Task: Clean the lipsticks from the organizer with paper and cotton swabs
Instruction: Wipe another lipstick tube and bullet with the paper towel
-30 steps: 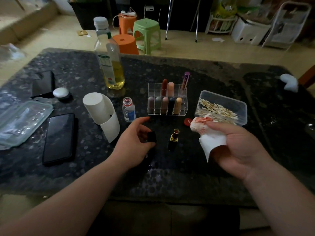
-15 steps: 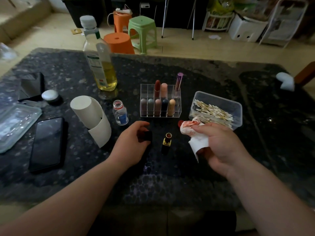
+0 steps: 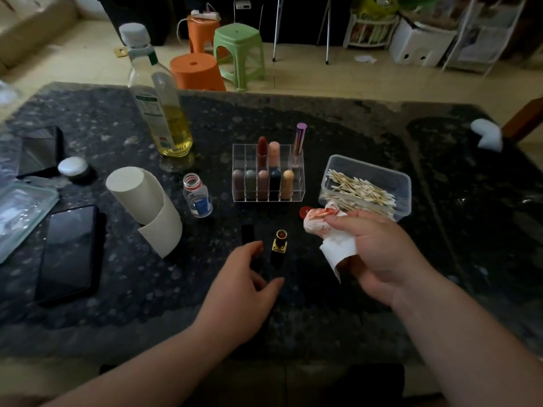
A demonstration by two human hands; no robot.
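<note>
Left hand: your left hand (image 3: 244, 289) hung loose and held nothing, just beside the open lipstick (image 3: 279, 245).
Right hand: your right hand (image 3: 382, 257) clutched the red-stained paper (image 3: 323, 221).
Lipstick: it stood upright toward the counter's (image 3: 117, 289) near edge, in front of the organizer (image 3: 267, 183).
Cotton swabs (image 3: 361, 190): they lay in a tub (image 3: 407, 186) right of the organizer.

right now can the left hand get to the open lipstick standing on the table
Probably yes: the left hand is empty and open right beside the lipstick, with nothing between them.
</note>
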